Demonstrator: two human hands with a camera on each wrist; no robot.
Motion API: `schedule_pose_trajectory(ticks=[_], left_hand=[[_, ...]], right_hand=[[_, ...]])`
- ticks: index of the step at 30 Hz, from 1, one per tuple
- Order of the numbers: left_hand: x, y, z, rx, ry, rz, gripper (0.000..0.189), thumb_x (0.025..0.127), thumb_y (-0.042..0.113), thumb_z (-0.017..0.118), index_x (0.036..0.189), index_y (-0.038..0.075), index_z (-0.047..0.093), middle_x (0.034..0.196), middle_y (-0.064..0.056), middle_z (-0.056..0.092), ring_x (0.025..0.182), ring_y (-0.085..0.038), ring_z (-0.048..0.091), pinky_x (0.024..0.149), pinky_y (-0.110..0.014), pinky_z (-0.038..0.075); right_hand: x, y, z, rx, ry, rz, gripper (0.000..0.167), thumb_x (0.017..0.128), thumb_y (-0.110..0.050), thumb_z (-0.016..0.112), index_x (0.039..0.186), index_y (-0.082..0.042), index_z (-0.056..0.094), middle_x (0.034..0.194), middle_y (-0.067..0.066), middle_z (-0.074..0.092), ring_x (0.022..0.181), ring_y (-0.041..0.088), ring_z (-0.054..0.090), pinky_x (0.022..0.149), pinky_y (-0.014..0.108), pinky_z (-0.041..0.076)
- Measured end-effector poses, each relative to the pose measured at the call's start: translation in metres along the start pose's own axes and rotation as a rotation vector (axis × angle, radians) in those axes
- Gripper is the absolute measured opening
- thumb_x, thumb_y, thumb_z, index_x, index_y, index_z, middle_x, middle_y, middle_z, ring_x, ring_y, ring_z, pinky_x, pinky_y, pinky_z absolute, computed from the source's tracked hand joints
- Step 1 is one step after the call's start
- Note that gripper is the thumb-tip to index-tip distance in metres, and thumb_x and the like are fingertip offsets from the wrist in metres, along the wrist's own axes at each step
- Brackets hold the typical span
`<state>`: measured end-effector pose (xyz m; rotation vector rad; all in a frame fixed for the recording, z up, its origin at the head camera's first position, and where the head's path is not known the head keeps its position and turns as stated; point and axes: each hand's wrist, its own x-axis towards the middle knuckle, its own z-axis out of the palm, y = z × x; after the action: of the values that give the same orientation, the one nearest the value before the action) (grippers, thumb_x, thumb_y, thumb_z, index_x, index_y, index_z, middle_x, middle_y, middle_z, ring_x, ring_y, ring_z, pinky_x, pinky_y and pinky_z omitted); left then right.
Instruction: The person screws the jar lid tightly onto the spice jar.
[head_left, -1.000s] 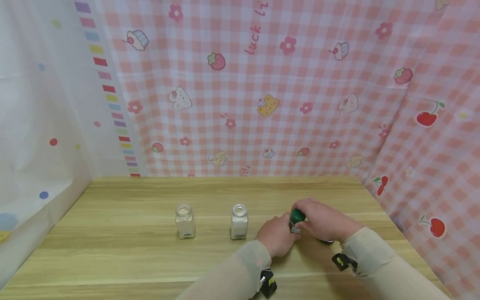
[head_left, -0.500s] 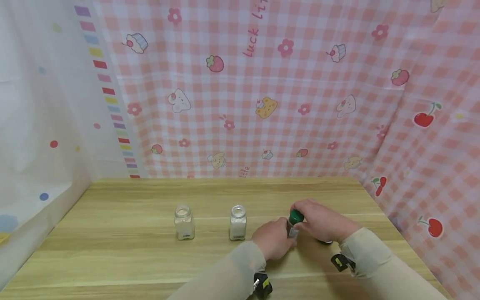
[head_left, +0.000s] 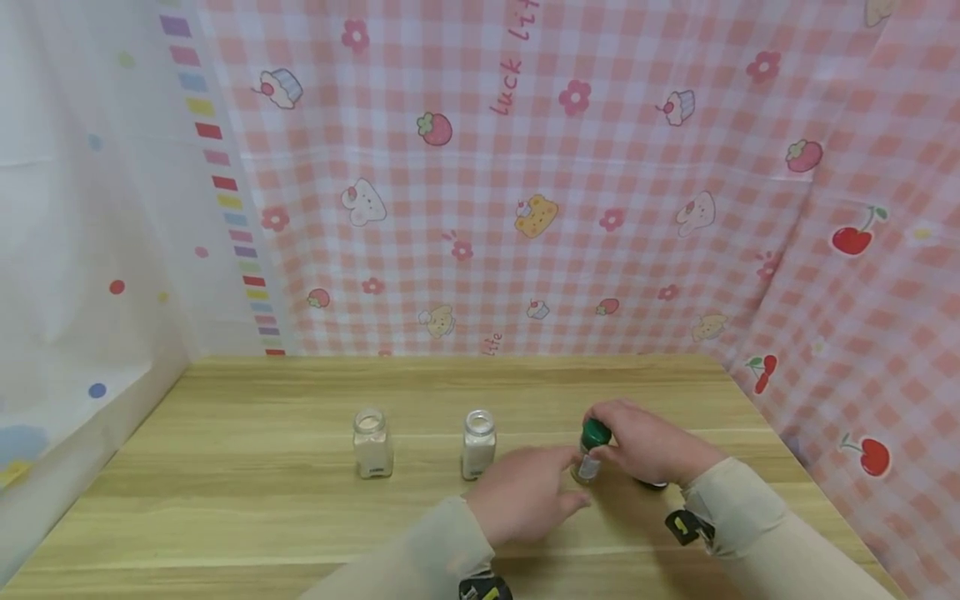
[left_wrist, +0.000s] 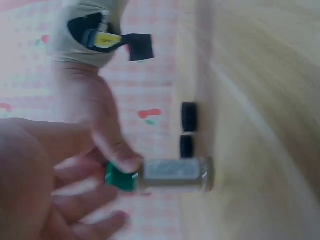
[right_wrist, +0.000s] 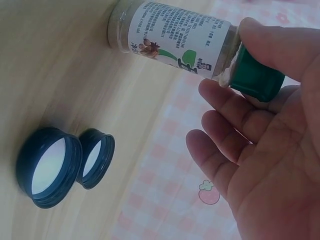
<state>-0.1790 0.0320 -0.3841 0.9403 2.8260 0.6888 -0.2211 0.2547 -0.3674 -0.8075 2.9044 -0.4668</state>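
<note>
A clear spice bottle (right_wrist: 175,40) with a white printed label and a green cap (right_wrist: 257,75) stands upright on the table, right of the middle. My right hand (head_left: 651,440) pinches the green cap between thumb and fingers from above. Just left of the bottle, my left hand (head_left: 525,493) has its fingers loosely extended and holds nothing; it looks blurred in the left wrist view. Pale brown contents show through the bottle below the label in the head view.
Two uncapped glass jars of pale powder, the left jar (head_left: 372,450) and the middle jar (head_left: 478,450), stand on the wooden table (head_left: 247,517). A larger black lid (right_wrist: 48,167) and a smaller lid (right_wrist: 96,159) lie beneath the right wrist. Checked cloth (head_left: 480,167) hangs behind.
My left hand has let go of the spice bottle and moved left, its fingers opening. The right hand stays on the green cap, and the bottle has kept its place.
</note>
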Motion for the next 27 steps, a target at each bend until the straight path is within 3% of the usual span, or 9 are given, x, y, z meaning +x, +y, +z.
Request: schedule_pose_trajectory(ticks=[3, 5, 7, 10, 13, 17, 22, 27], left_hand=[[-0.011, -0.007, -0.015, 0.039, 0.139, 0.162, 0.04, 0.105, 0.044, 0.063, 0.141, 0.026, 0.065, 0.147, 0.006, 0.065, 0.14, -0.019, 0.06, 0.112, -0.041, 0.053], [-0.017, -0.016, -0.024, 0.087, 0.254, 0.233, 0.041, 0.106, 0.042, 0.062, 0.143, 0.024, 0.064, 0.154, 0.001, 0.06, 0.148, -0.026, 0.051, 0.118, -0.046, 0.047], [-0.021, -0.026, -0.031, 0.116, 0.337, 0.238, 0.046, 0.105, 0.042, 0.064, 0.146, 0.021, 0.061, 0.159, -0.005, 0.054, 0.152, -0.032, 0.046, 0.123, -0.049, 0.04], [-0.024, -0.042, -0.037, 0.086, 0.399, 0.165, 0.058, 0.102, 0.044, 0.068, 0.152, 0.017, 0.054, 0.161, -0.009, 0.051, 0.154, -0.038, 0.04, 0.125, -0.053, 0.035], [-0.026, -0.056, -0.04, 0.028, 0.407, 0.075, 0.07, 0.099, 0.046, 0.072, 0.156, 0.015, 0.048, 0.161, -0.009, 0.051, 0.156, -0.042, 0.035, 0.126, -0.056, 0.033], [-0.025, -0.073, -0.039, -0.03, 0.378, -0.004, 0.08, 0.095, 0.051, 0.075, 0.159, 0.015, 0.042, 0.162, -0.005, 0.05, 0.158, -0.045, 0.029, 0.124, -0.06, 0.033], [-0.024, -0.09, -0.034, -0.078, 0.305, -0.091, 0.089, 0.091, 0.053, 0.078, 0.162, 0.018, 0.038, 0.168, -0.007, 0.042, 0.159, -0.045, 0.027, 0.125, -0.061, 0.03], [-0.023, -0.101, -0.028, -0.138, 0.227, -0.18, 0.096, 0.088, 0.058, 0.078, 0.164, 0.019, 0.034, 0.17, -0.012, 0.036, 0.157, -0.042, 0.033, 0.123, -0.06, 0.034]], right_hand=[[0.0, 0.001, 0.001, -0.002, 0.004, 0.014, 0.022, 0.099, -0.021, 0.075, 0.116, -0.011, 0.065, 0.101, -0.004, 0.063, 0.098, 0.013, 0.058, 0.085, 0.039, 0.054], [0.0, 0.0, 0.001, -0.001, 0.007, 0.026, 0.024, 0.098, -0.021, 0.076, 0.117, -0.01, 0.065, 0.101, -0.003, 0.063, 0.098, 0.013, 0.058, 0.086, 0.039, 0.054], [-0.001, -0.001, 0.002, 0.004, 0.018, 0.032, 0.025, 0.097, -0.021, 0.077, 0.117, -0.01, 0.065, 0.101, -0.003, 0.064, 0.098, 0.014, 0.059, 0.086, 0.04, 0.054], [-0.002, -0.001, 0.003, 0.007, 0.031, 0.031, 0.032, 0.096, -0.023, 0.078, 0.121, -0.007, 0.066, 0.107, 0.002, 0.066, 0.104, 0.018, 0.062, 0.09, 0.043, 0.056], [-0.004, 0.002, 0.003, 0.024, 0.042, 0.033, 0.054, 0.094, -0.029, 0.08, 0.136, 0.0, 0.061, 0.126, 0.014, 0.068, 0.12, 0.031, 0.064, 0.102, 0.053, 0.054], [-0.01, 0.01, -0.003, 0.078, 0.031, 0.06, 0.08, 0.092, -0.037, 0.08, 0.153, 0.003, 0.046, 0.145, 0.021, 0.06, 0.137, 0.043, 0.056, 0.111, 0.062, 0.047], [-0.019, 0.019, -0.015, 0.147, -0.027, 0.101, 0.086, 0.091, -0.034, 0.079, 0.159, -0.001, 0.037, 0.149, 0.021, 0.057, 0.14, 0.049, 0.051, 0.108, 0.065, 0.048], [-0.026, 0.028, -0.02, 0.115, -0.035, 0.15, 0.074, 0.097, -0.028, 0.074, 0.157, 0.0, 0.042, 0.149, 0.024, 0.057, 0.139, 0.051, 0.051, 0.108, 0.066, 0.047]])
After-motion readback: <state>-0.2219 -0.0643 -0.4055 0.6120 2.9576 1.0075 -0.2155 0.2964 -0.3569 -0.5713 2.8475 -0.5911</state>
